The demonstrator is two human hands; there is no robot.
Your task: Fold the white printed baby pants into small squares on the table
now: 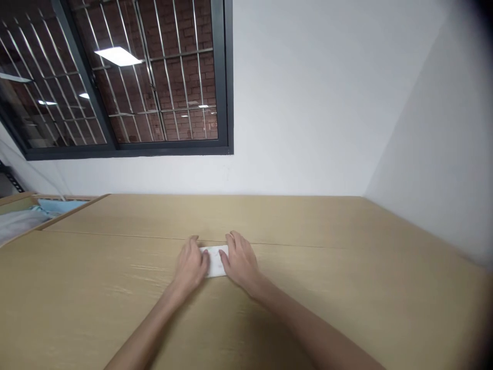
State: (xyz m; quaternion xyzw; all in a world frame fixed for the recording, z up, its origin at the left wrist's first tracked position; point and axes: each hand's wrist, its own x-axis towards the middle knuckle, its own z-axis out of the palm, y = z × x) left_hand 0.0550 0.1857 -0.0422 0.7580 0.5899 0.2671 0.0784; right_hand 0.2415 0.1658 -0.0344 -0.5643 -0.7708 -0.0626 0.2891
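Observation:
A small white rectangle, seemingly a folded cloth [216, 261], lies flat on the tan tabletop [308, 288]. My left hand [190, 263] grips its left edge, thumb on top and fingers curled over the far side. On the opposite edge, my right hand [242, 261] holds it the same way, with its thumb pressed on the upper face. Both palms partly cover the cloth's ends, so its full width is hidden. A thin seam in the surface runs just beyond my fingertips.
Behind the table stands a white wall [300, 103], meeting a side wall at the right. A dark-framed window [225, 103] with metal bars is at the upper left. At the far left, a wooden-edged bin [77, 206] holds light blue and white material [23, 223].

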